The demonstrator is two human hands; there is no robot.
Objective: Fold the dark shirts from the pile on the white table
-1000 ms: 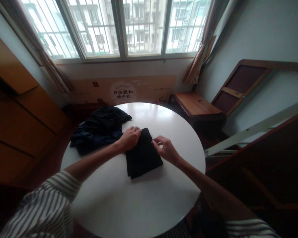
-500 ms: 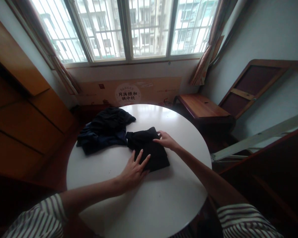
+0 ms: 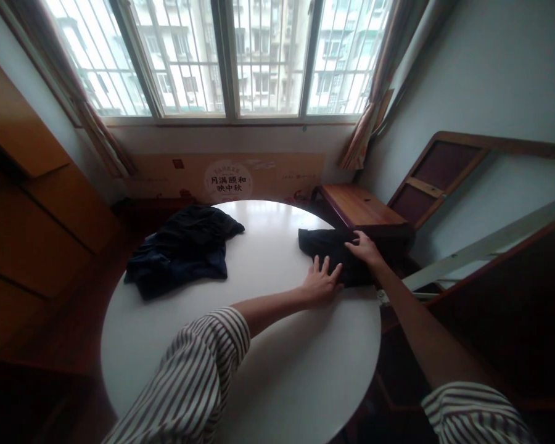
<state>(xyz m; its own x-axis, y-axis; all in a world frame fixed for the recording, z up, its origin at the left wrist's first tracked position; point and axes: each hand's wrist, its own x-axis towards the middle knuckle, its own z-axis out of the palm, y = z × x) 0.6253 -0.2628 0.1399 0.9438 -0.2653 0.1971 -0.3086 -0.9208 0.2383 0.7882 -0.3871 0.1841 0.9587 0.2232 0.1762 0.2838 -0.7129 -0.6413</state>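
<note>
A folded black garment (image 3: 322,242) lies at the right side of the round white table (image 3: 268,370), close to its edge. My left hand (image 3: 322,285) rests flat on the garment's near side, fingers spread. At the garment's right part, my right hand (image 3: 366,250) has thumb and fingers closed on the cloth. On the left of the table, apart from both hands, sits a loose pile of black and dark blue clothes (image 3: 189,250). The kind of the folded garment cannot be made out.
Beyond the table stand a wooden bench (image 3: 358,206) and a barred window (image 3: 259,61) with tied curtains (image 3: 356,148). A printed cardboard panel (image 3: 277,176) leans under the window. Wooden cabinets (image 3: 32,234) line the left, and a pale metal frame (image 3: 481,243) slants at the right.
Both hands have slid the folded black garment from the table's middle to its right edge. The clothes pile stays on the left. The view has shifted slightly to the right.
</note>
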